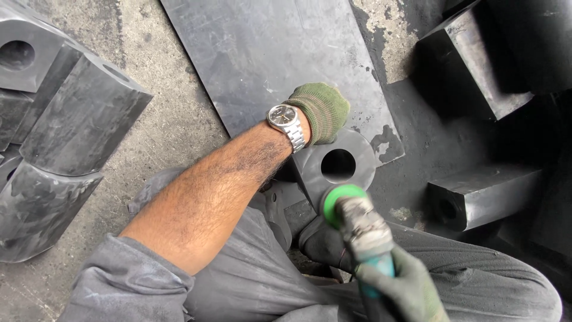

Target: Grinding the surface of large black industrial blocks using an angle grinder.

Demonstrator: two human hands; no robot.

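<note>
Left hand: your left hand (322,110), in a green knit glove, is curled down over the top edge of the black block with a round hole (336,167), fingers closed on it; a steel wristwatch (286,122) sits on the bare forearm.
Right hand: your right hand (405,289), in a grey-green glove, is wrapped tight around the handle of the grinder (363,229).
Grinder: its green disc (341,200) touches the lower rim of the block, just below the hole.
Block: it stands between your knees, leaning over the near end of a flat black sheet (274,53).
Left side: curved black blocks (65,137) lie stacked on the concrete floor (173,125).
Right side: square black blocks (476,65), one with a hole, lie well apart from your hands.
</note>
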